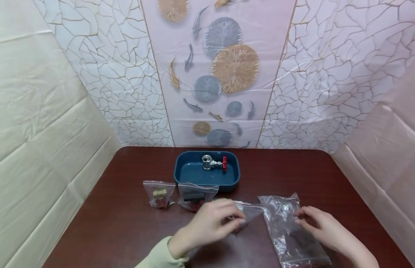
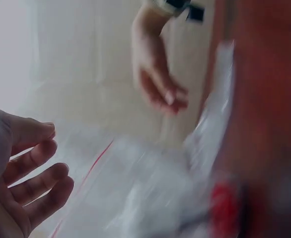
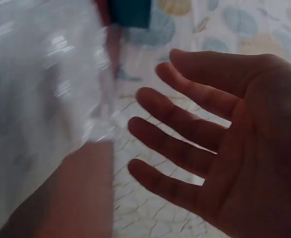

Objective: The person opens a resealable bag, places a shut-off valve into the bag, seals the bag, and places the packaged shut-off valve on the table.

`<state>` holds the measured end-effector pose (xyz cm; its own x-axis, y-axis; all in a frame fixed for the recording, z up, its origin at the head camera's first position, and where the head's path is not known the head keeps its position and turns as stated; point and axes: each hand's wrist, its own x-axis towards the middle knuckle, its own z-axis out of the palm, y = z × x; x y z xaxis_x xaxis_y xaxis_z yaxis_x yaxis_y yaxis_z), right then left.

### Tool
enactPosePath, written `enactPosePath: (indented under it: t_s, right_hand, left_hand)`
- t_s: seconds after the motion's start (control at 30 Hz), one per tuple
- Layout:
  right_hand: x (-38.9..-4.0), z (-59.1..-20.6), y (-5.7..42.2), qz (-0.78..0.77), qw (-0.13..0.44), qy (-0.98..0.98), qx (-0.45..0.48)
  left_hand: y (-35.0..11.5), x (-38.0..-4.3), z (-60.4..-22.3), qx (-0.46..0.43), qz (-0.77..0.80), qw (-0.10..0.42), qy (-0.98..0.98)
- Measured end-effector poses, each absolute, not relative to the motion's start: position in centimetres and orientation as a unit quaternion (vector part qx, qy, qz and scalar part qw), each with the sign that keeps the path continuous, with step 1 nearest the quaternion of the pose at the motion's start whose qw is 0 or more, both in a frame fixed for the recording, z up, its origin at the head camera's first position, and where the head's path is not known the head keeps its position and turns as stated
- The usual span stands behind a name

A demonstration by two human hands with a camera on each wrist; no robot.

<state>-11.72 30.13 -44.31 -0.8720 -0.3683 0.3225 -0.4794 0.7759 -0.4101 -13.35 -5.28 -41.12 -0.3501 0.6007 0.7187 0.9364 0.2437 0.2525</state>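
My left hand hovers over a small zip bag, its fingers bent loosely with nothing between them. The hand hides much of that bag; something red, blurred, shows low in the left wrist view. My right hand is over the right edge of a large clear plastic bag lying flat on the table. In the right wrist view the right hand's fingers are spread and hold nothing; whether they touch the bag is unclear.
A blue tray at the back holds a metal valve with a red handwheel. Before it stand a zip bag with a brass fitting and another zip bag with black and red parts.
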Motion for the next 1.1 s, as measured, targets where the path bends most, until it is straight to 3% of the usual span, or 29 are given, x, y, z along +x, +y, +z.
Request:
enactPosePath:
  t_s: [0.07,0.13,0.3,0.37,0.6,0.7,0.97,1.1]
  right_hand:
    - [-11.2,-45.3,31.1,0.238,0.080,-0.940,0.232]
    - [-10.8,-45.9,32.0,0.246,0.012,-0.944,0.219]
    - [-10.0,-47.2,33.3,0.285,-0.131,-0.928,0.201]
    - [-9.7,-48.2,33.3,0.304,-0.123,-0.912,0.245]
    - [-9.4,-51.6,31.6,0.293,-0.019,-0.864,0.408]
    - [-9.5,-52.1,30.8,0.301,-0.033,-0.859,0.413]
    - [-9.0,-49.7,28.9,0.347,-0.137,-0.849,0.375]
    - [-9.1,-49.2,28.8,0.360,-0.144,-0.840,0.380]
  left_hand:
    - [-3.6,-12.7,-41.9,-0.542,-0.302,0.228,-0.750]
    - [-1.9,-12.1,-42.9,-0.569,-0.250,0.189,-0.761]
    - [1.4,-11.3,-45.1,-0.614,-0.103,0.033,-0.782]
    - [2.4,-11.2,-45.8,-0.621,-0.063,-0.010,-0.781]
    - [4.1,-11.4,-47.2,-0.614,-0.042,-0.087,-0.783]
    - [4.1,-11.6,-47.4,-0.598,-0.055,-0.095,-0.794]
    - [3.7,-11.7,-47.8,-0.580,0.009,-0.006,-0.815]
    - [3.9,-11.7,-48.0,-0.564,0.032,0.034,-0.824]
